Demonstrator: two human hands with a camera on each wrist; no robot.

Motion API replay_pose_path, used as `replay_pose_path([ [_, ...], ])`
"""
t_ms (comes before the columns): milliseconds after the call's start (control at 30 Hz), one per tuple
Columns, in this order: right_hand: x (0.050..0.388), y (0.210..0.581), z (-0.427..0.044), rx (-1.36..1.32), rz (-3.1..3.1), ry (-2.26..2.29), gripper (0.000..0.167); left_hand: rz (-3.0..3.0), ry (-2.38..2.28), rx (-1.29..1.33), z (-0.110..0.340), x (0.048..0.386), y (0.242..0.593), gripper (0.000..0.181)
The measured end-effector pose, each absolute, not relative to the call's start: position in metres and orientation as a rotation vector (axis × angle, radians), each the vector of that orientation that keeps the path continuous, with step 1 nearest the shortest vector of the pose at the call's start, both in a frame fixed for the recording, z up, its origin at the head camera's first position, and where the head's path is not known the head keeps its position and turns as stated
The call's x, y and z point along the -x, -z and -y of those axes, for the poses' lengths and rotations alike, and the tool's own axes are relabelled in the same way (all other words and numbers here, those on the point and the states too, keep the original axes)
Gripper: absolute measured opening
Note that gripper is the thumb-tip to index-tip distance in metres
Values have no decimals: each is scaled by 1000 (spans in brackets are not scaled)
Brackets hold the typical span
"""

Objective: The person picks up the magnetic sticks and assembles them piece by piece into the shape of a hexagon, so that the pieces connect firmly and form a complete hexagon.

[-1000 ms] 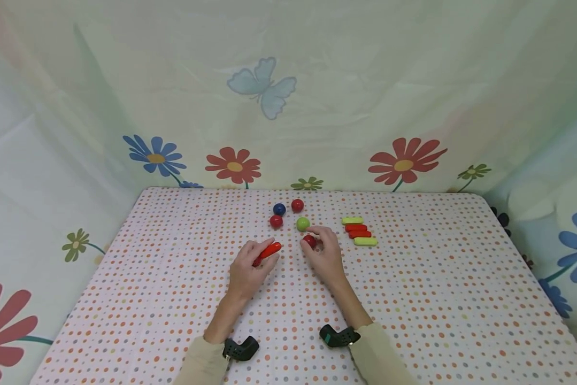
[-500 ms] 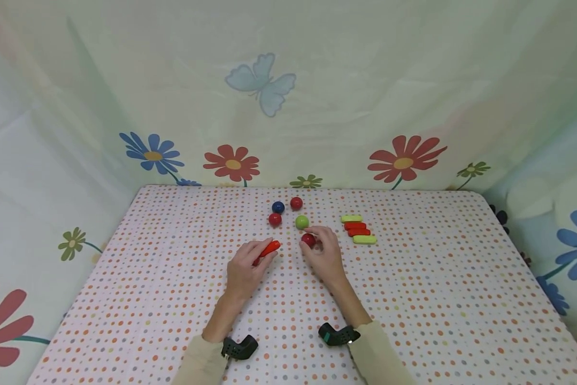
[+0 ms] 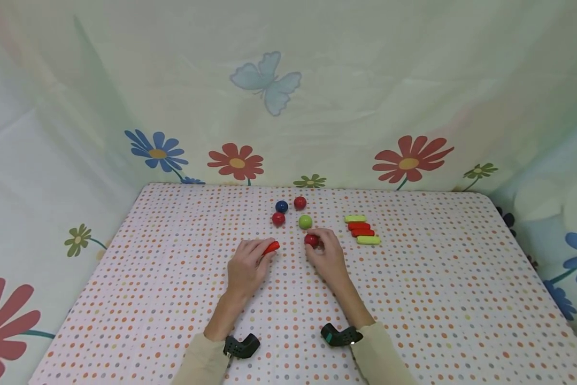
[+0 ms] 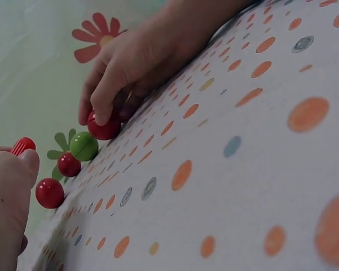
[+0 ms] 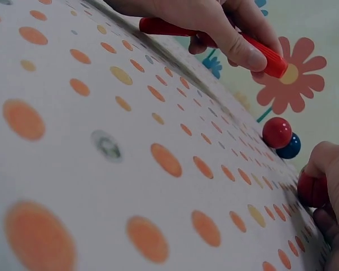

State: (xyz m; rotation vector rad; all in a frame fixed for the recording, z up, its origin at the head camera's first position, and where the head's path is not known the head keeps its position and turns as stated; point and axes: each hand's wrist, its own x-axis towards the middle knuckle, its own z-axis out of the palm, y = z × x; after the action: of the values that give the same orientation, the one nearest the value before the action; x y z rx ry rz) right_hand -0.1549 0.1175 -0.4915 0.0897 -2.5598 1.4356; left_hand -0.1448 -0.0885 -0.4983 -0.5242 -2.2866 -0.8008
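In the head view the left hand (image 3: 247, 267) pinches a bright red stick-like piece (image 3: 271, 247). From the right wrist view, red pieces (image 5: 268, 56) show on both sides of that hand's fingers; whether they are one or two I cannot tell. The right hand (image 3: 328, 258) holds a dark red ball (image 3: 310, 240) between thumb and fingers, low at the table surface. Just beyond it lies a green ball (image 3: 305, 222). Farther back are a red ball (image 3: 278, 218), a dark blue ball (image 3: 281, 207) and another red ball (image 3: 300, 202).
Right of the balls, two red sticks (image 3: 359, 226) lie between two yellow-green sticks (image 3: 368, 240) in a slanting row. The dotted tabletop (image 3: 437, 299) ends at a flowered curtain (image 3: 336, 107) behind. Black bands are on both wrists.
The left hand has turned slightly, and less of the red piece shows past its fingers. The right hand stays around the ball. The head view has shifted a little.
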Motion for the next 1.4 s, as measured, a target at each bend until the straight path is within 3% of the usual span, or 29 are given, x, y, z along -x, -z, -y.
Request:
replay_pose_path([
  [267, 154, 493, -119, -172, 2544, -1423, 36, 2303, 761, 524, 89, 147, 502, 30],
  [533, 144, 494, -112, -429, 2297, -1845, 37, 2377, 711, 550, 89, 144, 503, 26],
  [1400, 142, 496, -110, -493, 2344, -1863, 36, 2400, 696, 578, 89, 145, 501, 28],
])
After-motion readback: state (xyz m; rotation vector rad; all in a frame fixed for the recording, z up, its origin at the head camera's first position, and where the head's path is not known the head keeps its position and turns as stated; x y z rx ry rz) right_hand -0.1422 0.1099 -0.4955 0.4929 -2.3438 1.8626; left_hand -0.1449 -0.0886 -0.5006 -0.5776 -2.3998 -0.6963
